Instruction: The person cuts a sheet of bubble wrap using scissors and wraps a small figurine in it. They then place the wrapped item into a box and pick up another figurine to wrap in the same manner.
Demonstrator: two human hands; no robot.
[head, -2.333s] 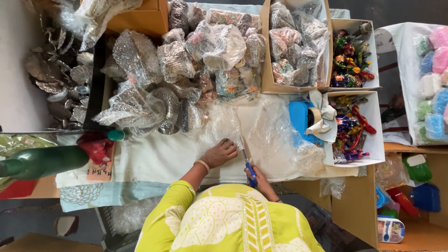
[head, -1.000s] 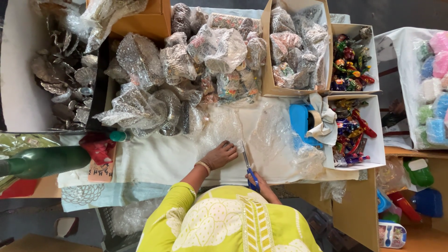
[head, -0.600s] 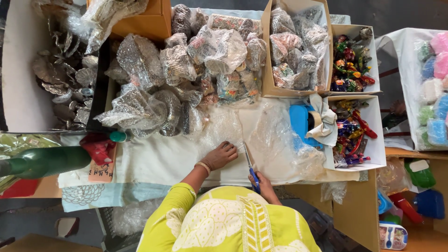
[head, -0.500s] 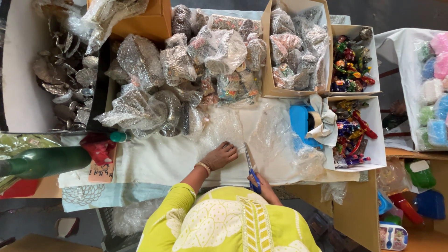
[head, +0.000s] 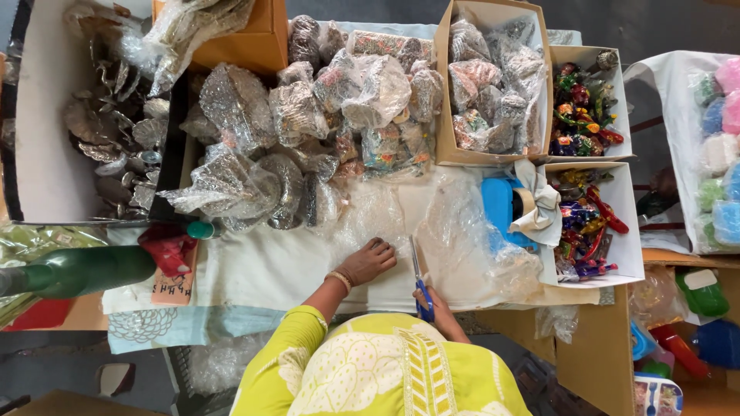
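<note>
The fingers of the left hand (head: 371, 260) were kept spread flat on the clear plastic sheet (head: 432, 231) at the near middle of the surface (head: 262, 266), while the blue-handled scissors (head: 420, 281), gripped in the right hand (head: 441, 302), were advanced slightly farther along it, so cutting seemed underway.
</note>
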